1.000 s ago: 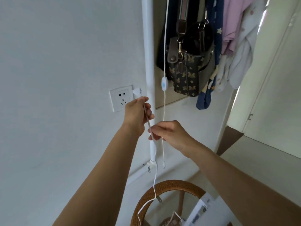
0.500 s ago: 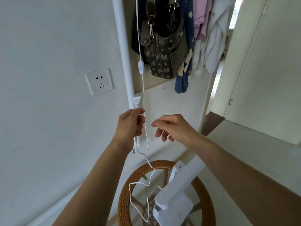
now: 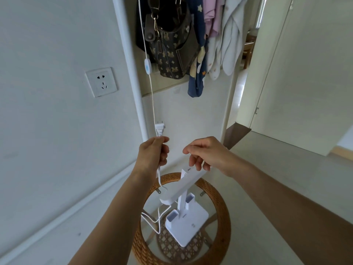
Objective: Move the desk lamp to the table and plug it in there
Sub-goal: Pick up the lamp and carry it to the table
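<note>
Left hand (image 3: 153,153): fingers curled shut round the white cord (image 3: 158,173) just under the plug (image 3: 160,128), which sticks up above the fist with its two prongs pointing upward. Held that way, I'd say, to keep the prongs free and ready to turn toward a socket.
Right hand (image 3: 206,153): loosely half-open, fingers bent, gripping nothing; it hovers just over the far end of the lamp head.
Desk lamp (image 3: 186,224): stands upright on the glass tabletop (image 3: 210,232) of the small round rattan table, near the viewer, base flat and bar-shaped head tilted up toward the hands.
Slack cord: loops down from the left fist and lies on the glass left of the lamp base, so nothing tugs at the lamp.
Wall socket (image 3: 101,82): up on the left wall, far from the plug, nothing in it.
Base pockets (image 3: 172,216): two open square wells in the lamp base; both look empty as far as I can see.
Handbag (image 3: 172,48): hangs on the far wall among clothes; its contents are hidden.
Hanging switch cord (image 3: 147,66): a separate white lead dangling beside the plug, easy to confuse with the lamp's.
Stage: lamp placed, plugging in not yet done.
</note>
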Motion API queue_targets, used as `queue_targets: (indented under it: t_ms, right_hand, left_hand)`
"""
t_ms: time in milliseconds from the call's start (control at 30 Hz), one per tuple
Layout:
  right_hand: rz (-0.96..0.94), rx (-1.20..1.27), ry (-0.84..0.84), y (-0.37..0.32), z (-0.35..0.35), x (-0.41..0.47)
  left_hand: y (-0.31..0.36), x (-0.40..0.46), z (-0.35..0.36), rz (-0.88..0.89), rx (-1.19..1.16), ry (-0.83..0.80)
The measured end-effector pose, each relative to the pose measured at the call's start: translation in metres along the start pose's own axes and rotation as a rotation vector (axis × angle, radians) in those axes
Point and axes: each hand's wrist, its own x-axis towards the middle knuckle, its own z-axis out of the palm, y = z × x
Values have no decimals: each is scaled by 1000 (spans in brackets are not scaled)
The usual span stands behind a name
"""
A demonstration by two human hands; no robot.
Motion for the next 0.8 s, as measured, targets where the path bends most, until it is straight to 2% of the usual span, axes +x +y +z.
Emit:
queue_targets:
  t_ms: [167, 333, 467, 700, 800]
  right_hand:
    - [97, 8, -33, 29, -6, -19]
    - [218, -25, -147, 67, -1, -31]
    - [302, -77, -130, 101, 13, -25]
    - [316, -157, -59, 144, 45, 20]
    - [258, -197, -56, 162, 57, 43]
  left_hand:
    - [-25, -12, 4, -41, 44, 20]
    - [-44, -13, 2, -67, 60, 45]
    - [-56, -7, -3, -77, 37, 41]
    - [-73, 16, -18, -79, 54, -39]
    - [-80, 27, -22, -79, 50, -61]
